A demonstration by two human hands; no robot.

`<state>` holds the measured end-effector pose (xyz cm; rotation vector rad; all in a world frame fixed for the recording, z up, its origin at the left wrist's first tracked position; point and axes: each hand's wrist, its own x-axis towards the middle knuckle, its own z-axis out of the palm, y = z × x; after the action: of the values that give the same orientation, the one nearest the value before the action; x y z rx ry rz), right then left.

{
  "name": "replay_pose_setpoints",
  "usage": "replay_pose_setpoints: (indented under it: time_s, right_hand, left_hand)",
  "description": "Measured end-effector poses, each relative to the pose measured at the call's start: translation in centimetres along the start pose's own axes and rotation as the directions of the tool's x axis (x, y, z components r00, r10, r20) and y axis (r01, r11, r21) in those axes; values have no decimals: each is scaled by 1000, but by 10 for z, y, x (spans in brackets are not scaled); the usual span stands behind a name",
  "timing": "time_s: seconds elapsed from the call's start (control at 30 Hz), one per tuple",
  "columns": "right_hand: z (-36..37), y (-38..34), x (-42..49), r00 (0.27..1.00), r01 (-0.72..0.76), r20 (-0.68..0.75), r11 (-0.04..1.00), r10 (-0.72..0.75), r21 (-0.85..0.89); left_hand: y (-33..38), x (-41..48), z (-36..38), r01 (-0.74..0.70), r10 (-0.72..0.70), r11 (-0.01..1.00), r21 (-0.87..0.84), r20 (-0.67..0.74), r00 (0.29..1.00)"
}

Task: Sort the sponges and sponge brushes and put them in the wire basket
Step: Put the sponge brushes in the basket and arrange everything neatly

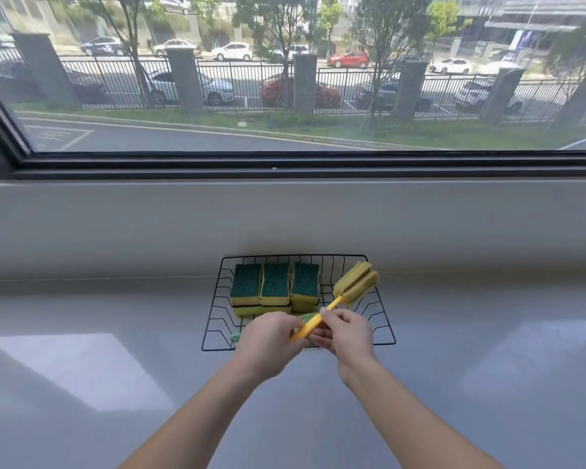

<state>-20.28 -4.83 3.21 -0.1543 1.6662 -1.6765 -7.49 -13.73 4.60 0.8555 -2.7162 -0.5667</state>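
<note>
A black wire basket (pixel 383 328) stands on the grey counter against the low wall. Several yellow sponges with green scouring tops (pixel 274 287) are stacked in a row in its left and middle part. A sponge brush with a yellow handle (pixel 356 282) points up and to the right over the basket's right side. My right hand (pixel 347 331) pinches its handle near the middle. My left hand (pixel 268 340) holds the handle's lower end. A green-handled brush (pixel 236 337) lies under my left hand, mostly hidden.
The grey counter (pixel 115 384) spreads wide on both sides of the basket. A low grey wall and a window sill (pixel 285 211) rise right behind the basket. Beyond the glass are a road, a fence and parked cars.
</note>
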Motion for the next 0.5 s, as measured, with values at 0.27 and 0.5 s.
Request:
replay_pose_setpoints:
  time_s: [0.27, 0.5]
  right_hand:
    - [-20, 0, 3, 996, 92, 20, 964, -90, -249]
    - [-39, -8, 24, 974, 222, 54, 875, -220, -431]
  left_hand:
    - [-39, 7, -15, 69, -60, 995, 69, -122, 991]
    - [-69, 19, -5, 129, -127, 974, 188, -24, 992]
